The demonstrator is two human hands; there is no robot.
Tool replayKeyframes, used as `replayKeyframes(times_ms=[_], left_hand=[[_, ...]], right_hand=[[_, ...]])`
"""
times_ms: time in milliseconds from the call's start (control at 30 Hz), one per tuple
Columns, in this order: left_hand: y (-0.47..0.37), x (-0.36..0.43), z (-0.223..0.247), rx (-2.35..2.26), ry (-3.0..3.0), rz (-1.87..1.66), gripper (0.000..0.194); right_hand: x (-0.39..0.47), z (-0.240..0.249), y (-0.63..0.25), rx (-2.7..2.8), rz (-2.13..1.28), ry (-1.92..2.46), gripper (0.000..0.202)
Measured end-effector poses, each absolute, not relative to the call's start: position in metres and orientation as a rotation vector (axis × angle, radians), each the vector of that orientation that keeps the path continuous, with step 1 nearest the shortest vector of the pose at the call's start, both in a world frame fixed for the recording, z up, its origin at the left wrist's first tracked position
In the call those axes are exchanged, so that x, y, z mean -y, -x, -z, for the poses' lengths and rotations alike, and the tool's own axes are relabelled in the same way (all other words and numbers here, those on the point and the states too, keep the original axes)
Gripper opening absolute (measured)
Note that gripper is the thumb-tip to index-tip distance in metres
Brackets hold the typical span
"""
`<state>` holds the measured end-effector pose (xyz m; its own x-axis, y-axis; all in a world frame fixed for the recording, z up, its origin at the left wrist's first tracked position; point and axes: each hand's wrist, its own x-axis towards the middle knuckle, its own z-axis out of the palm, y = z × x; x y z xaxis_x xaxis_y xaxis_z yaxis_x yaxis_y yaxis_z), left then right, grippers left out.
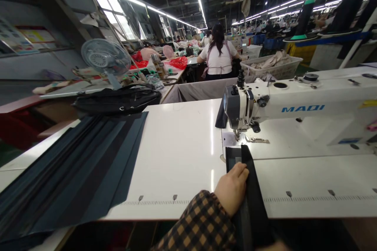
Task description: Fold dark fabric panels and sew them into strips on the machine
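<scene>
A long dark fabric strip (256, 196) runs from just in front of the sewing machine's needle area down over the table's front edge. My left hand (232, 188), in a checked sleeve, grips the strip's upper part with its fingers curled together. At the bottom edge, beside the strip's lower end, my right hand (275, 247) shows only as a blurred sliver, its fingers hidden. The white sewing machine (303, 106) stands at the right, its presser foot (237, 135) just beyond the strip's far end. A small dark fabric piece (220, 115) lies behind the needle.
Dark blue fabric panels (97, 164) are piled on the left of the white table (173, 137). Behind them are a black bag (118, 100) and a fan (106, 57). A person in a white shirt (219, 57) sits ahead, near a white basket (273, 66). Thread cones stand at the right.
</scene>
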<state>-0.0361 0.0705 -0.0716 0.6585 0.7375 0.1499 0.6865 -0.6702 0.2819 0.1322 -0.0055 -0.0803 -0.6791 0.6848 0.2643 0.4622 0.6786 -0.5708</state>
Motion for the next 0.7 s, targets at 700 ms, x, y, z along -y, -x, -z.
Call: replayKeyframes(times_ms=[700], left_hand=[[0.011,-0.071,0.081,-1.420,-2.699,-0.374,0.038]], right_hand=[[-0.151,0.082,-0.160,2.284,-0.718,1.315,0.010]])
